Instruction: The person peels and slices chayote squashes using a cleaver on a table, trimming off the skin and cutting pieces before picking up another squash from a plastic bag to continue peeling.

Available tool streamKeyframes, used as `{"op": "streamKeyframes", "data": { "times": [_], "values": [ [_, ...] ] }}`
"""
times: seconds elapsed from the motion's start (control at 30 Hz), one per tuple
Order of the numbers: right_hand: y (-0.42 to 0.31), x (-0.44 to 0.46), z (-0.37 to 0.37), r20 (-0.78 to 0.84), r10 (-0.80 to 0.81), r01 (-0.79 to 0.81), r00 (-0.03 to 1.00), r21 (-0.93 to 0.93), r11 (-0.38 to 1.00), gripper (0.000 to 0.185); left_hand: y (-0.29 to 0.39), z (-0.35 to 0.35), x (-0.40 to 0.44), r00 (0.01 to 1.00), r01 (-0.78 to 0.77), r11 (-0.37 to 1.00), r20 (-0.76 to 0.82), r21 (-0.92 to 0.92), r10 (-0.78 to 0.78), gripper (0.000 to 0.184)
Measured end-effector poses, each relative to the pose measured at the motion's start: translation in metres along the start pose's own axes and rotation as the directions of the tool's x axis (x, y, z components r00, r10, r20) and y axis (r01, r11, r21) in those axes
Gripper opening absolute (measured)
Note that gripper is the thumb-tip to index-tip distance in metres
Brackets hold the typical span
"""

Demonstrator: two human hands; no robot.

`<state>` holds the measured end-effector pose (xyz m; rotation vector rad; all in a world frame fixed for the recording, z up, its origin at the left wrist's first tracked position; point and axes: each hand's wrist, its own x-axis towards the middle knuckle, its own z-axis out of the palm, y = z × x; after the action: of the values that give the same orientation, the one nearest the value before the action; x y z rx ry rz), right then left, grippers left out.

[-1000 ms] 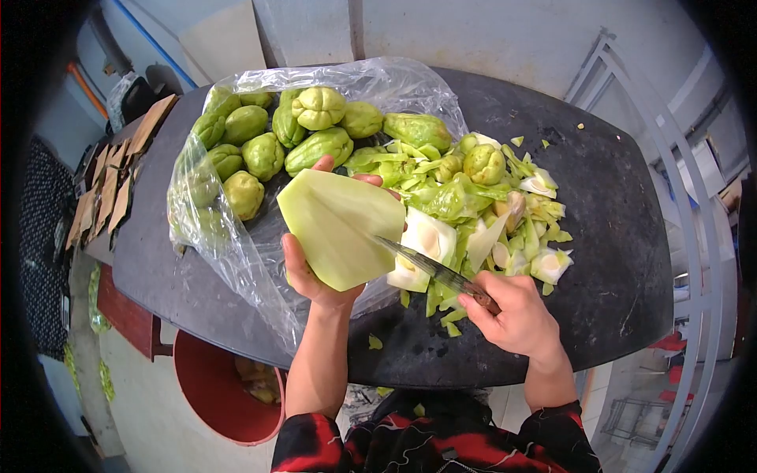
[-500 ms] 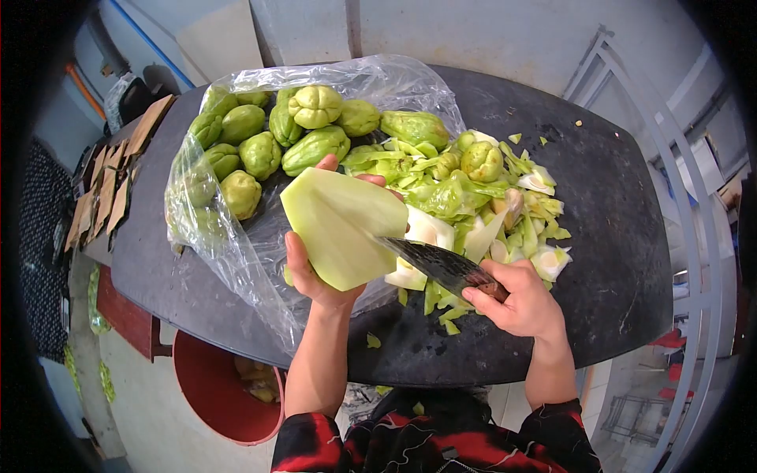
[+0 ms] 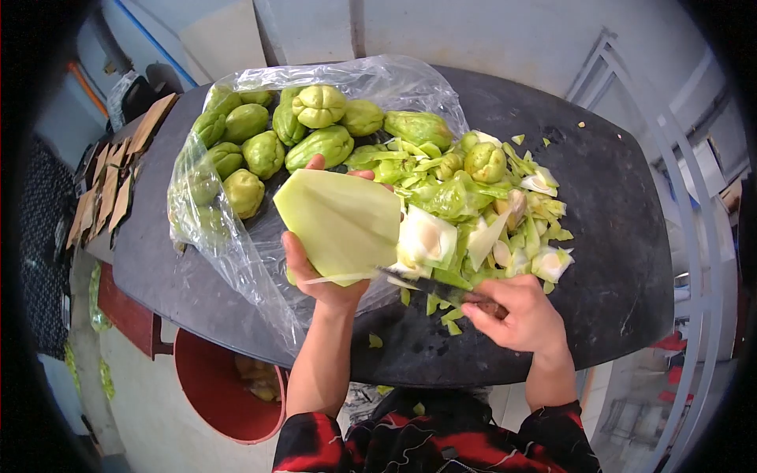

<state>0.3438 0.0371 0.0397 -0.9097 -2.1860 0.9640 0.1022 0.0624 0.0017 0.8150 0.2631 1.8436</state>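
My left hand [image 3: 335, 293] cradles a pale green peeled chayote [image 3: 339, 221] from below, its flat, faceted face toward me. In my right hand [image 3: 524, 315] is a knife [image 3: 434, 288], gripped by its brown handle. The dark blade is smeared by motion and points left, its tip near the chayote's lower right edge. A thin pale strip shows along that lower edge. Just right of the chayote lie white cut pieces [image 3: 426, 239] and a heap of green peelings [image 3: 457, 195].
Several unpeeled chayotes [image 3: 246, 124] rest on and in a clear plastic bag [image 3: 225, 256] on the dark table [image 3: 611, 236]. Below the table's left front edge stands a red bin [image 3: 217, 394] with scraps inside. A metal railing [image 3: 684, 213] runs along the right.
The knife has swung downward from the chayote's face to its lower right edge, and a thin strip now shows there. My left hand and the chayote have shifted slightly.
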Motion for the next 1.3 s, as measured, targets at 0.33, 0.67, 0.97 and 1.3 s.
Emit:
{"op": "streamKeyframes", "data": {
  "times": [0.33, 0.67, 0.97, 1.3],
  "values": [
    [0.001, 0.004, 0.006, -0.074, 0.002, -0.008, 0.997, -0.086, 0.996, 0.014, -0.005, -0.001, 0.002, 1.000, 0.008, 1.000, -0.006, -0.008, -0.008, 0.090],
    [0.007, 0.002, -0.001, 0.098, -0.171, 0.184, 0.980, -0.135, 0.974, 0.010, 0.004, -0.008, 0.006, 0.988, 0.043, 0.968, -0.133, -0.249, -0.078, 0.082],
    [0.012, 0.000, -0.007, 0.013, -0.068, 0.069, 0.998, -0.119, 0.991, 0.013, 0.008, -0.020, 0.011, 0.972, 0.139, 0.893, -0.113, -0.429, -0.205, 0.073],
    [0.022, -0.008, -0.045, -0.264, 0.023, -0.075, 0.964, -0.189, 0.979, 0.015, 0.156, -0.024, -0.048, 0.980, -0.138, 0.967, -0.111, 0.215, 0.164, 0.079]
  ]
}}
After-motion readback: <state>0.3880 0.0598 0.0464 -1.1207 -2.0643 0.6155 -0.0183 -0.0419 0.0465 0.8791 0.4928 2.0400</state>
